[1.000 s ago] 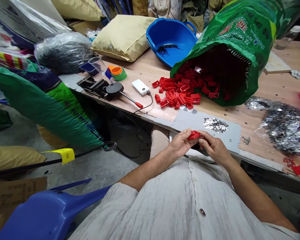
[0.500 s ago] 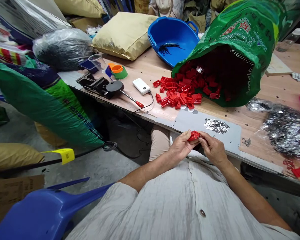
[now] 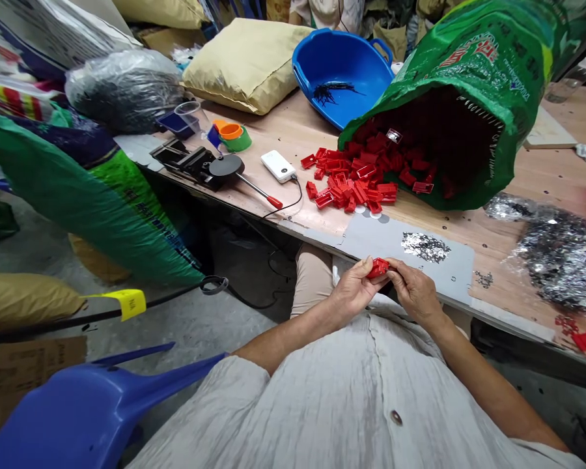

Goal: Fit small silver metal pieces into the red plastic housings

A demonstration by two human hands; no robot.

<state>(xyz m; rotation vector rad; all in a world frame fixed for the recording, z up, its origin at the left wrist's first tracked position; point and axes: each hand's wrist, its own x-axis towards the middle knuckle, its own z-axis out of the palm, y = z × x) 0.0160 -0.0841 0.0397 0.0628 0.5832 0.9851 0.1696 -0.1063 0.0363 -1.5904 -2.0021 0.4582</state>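
Close to my body, just off the table's front edge, my left hand [image 3: 355, 288] grips a small red plastic housing [image 3: 378, 267] between thumb and fingers. My right hand [image 3: 414, 286] is closed at the housing's right side, thumb and fingertips pinched together; whether a small part sits in that pinch is hidden. Beyond my hands lies a grey mat [image 3: 371, 236] with a spread of small shiny metal pieces [image 3: 426, 247]. Farther back, a heap of similar red plastic housings [image 3: 354, 185] spills out of a green woven sack [image 3: 512, 163] lying on its side.
A black lever press with a red-tipped handle [image 3: 274, 202] and a white power bank [image 3: 278, 166] stand left. Behind are a blue basin [image 3: 342, 65] and a beige sack [image 3: 247, 68]. Clear bags of metal parts [image 3: 561, 260] lie right. A blue chair [image 3: 78, 410] is beside me.
Both hands stay almost in place at the red housing, which has turned slightly in the fingers. The whole view has shifted a little.
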